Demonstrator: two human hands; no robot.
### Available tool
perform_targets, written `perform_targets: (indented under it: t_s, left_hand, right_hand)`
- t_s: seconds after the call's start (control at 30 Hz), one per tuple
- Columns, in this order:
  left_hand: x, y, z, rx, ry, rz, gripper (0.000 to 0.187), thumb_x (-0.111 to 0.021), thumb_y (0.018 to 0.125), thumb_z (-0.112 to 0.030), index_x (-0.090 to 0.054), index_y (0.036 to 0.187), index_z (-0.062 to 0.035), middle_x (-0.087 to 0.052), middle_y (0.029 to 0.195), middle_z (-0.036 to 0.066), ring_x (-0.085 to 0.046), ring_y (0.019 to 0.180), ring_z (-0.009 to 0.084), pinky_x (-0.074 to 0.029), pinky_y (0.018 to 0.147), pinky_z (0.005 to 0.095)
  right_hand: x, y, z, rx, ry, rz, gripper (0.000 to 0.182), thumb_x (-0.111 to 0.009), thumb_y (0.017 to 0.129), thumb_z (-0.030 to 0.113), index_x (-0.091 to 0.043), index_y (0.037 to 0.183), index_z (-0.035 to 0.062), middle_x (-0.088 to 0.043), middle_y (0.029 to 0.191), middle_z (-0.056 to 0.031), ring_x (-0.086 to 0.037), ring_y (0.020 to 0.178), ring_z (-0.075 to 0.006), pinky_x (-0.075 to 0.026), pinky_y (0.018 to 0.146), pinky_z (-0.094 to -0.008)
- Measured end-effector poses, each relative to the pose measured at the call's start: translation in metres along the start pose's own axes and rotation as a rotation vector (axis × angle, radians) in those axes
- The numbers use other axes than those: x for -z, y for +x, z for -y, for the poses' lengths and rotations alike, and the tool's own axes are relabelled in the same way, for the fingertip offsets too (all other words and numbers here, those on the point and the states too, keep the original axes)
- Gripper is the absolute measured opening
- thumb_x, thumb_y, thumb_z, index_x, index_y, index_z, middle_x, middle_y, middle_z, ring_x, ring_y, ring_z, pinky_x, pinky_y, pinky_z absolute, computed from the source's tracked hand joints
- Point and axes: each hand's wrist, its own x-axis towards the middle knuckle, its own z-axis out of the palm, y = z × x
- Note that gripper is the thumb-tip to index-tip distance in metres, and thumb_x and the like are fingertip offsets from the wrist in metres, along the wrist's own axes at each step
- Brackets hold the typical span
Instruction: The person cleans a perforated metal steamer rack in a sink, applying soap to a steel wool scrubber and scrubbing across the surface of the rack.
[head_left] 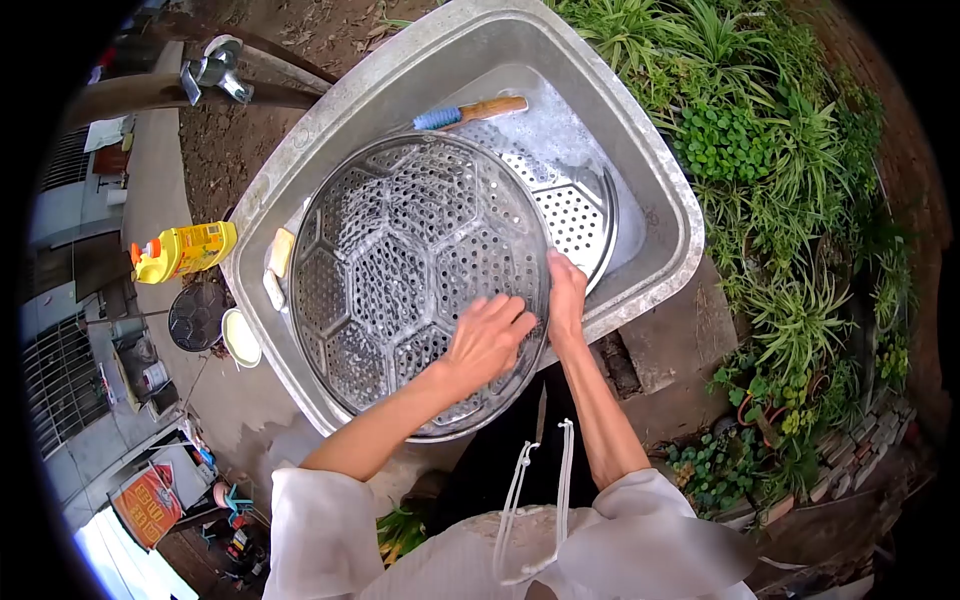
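A large round perforated metal steamer tray (390, 280) with a hexagon pattern, wet and slightly foamy, is tilted in the stone sink (650, 140). My right hand (568, 295) grips its right rim. On the tray's lower right surface rests my left hand (488, 340), its fingers curled and pressed down; whether anything is under them is hidden. Beneath, a second perforated tray (572, 220) lies partly in soapy water. A brush with blue bristles and a wooden handle (495, 107) lies beyond the trays. A yellowish soap bar or sponge (281, 252) and a white piece (273, 289) sit at the sink's left.
A yellow bottle (190, 251) stands left of the sink, near a dark round basket (197, 316) and a pale dish (241, 338). A metal tap (217, 72) is at the upper left. Green plants (780, 180) grow along the right side.
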Motion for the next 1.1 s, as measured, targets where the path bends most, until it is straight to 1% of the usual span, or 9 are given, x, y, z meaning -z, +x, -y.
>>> perform_targets:
  t_s: [0.13,0.37,0.53,0.67,0.77,0.87,0.93,1.03,1.1]
  left_hand:
    - [-0.006,0.063,0.069,0.491,0.111,-0.373,0.029,-0.06,0.065,0.002,-0.06,0.093,-0.0012,-0.057,0.085,0.014,-0.057,0.085,0.0332,-0.048,0.075,0.0432]
    - [0.001,-0.027,0.037,0.072,0.014,-0.115,0.023,-0.061,0.061,0.003,-0.054,0.082,-0.0057,-0.051,0.077,0.01,-0.057,0.076,0.0277,-0.05,0.065,0.0391]
    - [-0.006,0.034,0.102,0.656,0.263,-0.298,0.02,-0.061,0.07,0.002,-0.05,0.086,-0.0043,-0.056,0.083,0.012,-0.059,0.081,0.0313,-0.051,0.07,0.0429]
    - [-0.01,-0.004,0.007,0.152,-0.072,0.001,0.028,-0.062,0.063,0.003,-0.054,0.089,-0.0038,-0.056,0.086,0.013,-0.058,0.085,0.0283,-0.049,0.071,0.0418]
    - [-0.002,-0.037,0.052,0.08,0.055,-0.003,0.029,-0.062,0.061,0.003,-0.054,0.089,-0.0042,-0.055,0.083,0.012,-0.058,0.081,0.0276,-0.049,0.069,0.0418]
    - [0.019,-0.017,0.13,0.767,0.206,-0.2,0.019,-0.065,0.074,-0.003,-0.052,0.087,-0.0019,-0.06,0.086,0.017,-0.06,0.083,0.0352,-0.05,0.071,0.0451]
    - [0.007,-0.014,0.111,0.665,0.192,-0.256,0.021,-0.066,0.074,-0.003,-0.052,0.09,-0.0019,-0.06,0.087,0.018,-0.06,0.084,0.0357,-0.05,0.073,0.045]
    - [-0.005,-0.058,0.016,0.28,-0.051,-0.021,0.033,-0.07,0.068,-0.005,-0.056,0.097,-0.0042,-0.056,0.091,0.012,-0.057,0.086,0.032,-0.046,0.077,0.0417]
    - [0.001,-0.092,0.017,0.163,0.061,0.028,0.029,-0.07,0.066,-0.008,-0.058,0.092,-0.0061,-0.052,0.086,0.009,-0.055,0.084,0.0284,-0.045,0.075,0.0408]
  right_hand:
    - [-0.002,0.005,-0.02,0.152,-0.229,-0.028,0.023,-0.059,0.091,0.019,-0.063,0.088,-0.0041,-0.046,0.057,-0.0009,-0.037,0.054,-0.0088,-0.034,0.05,-0.0306]
    - [-0.008,0.005,-0.01,0.093,-0.334,-0.045,0.027,-0.062,0.09,0.022,-0.061,0.08,-0.0036,-0.043,0.051,-0.0027,-0.035,0.05,-0.0106,-0.033,0.049,-0.0336]
    - [-0.011,0.009,-0.01,0.033,-0.318,-0.082,0.036,-0.063,0.091,0.027,-0.061,0.073,-0.0041,-0.042,0.05,-0.0009,-0.035,0.052,-0.0092,-0.033,0.049,-0.0329]
    - [-0.008,0.01,-0.012,0.056,-0.316,-0.061,0.038,-0.063,0.092,0.029,-0.062,0.073,-0.0045,-0.042,0.05,-0.0005,-0.035,0.052,-0.0085,-0.032,0.049,-0.0324]
    - [-0.009,0.011,-0.016,0.121,-0.355,-0.061,0.04,-0.062,0.092,0.03,-0.06,0.071,-0.0042,-0.04,0.05,-0.0009,-0.034,0.053,-0.0092,-0.032,0.049,-0.0331]
    - [-0.007,0.014,-0.013,0.095,-0.386,-0.054,0.039,-0.062,0.091,0.029,-0.059,0.072,-0.0046,-0.038,0.05,-0.0011,-0.033,0.052,-0.0091,-0.031,0.049,-0.033]
    - [-0.004,0.013,-0.016,0.024,-0.371,-0.028,0.033,-0.062,0.093,0.025,-0.06,0.07,0.0014,-0.047,0.061,0.0069,-0.035,0.055,-0.004,-0.029,0.049,-0.0261]
    - [0.0,0.019,-0.022,-0.072,-0.176,-0.001,0.028,-0.061,0.092,0.021,-0.066,0.078,-0.0032,-0.061,0.068,0.0009,-0.046,0.058,-0.005,-0.038,0.053,-0.025]
    - [0.001,0.019,-0.024,0.023,-0.249,0.006,0.03,-0.061,0.091,0.022,-0.063,0.072,-0.001,-0.051,0.06,0.0046,-0.039,0.054,-0.0045,-0.032,0.05,-0.0264]
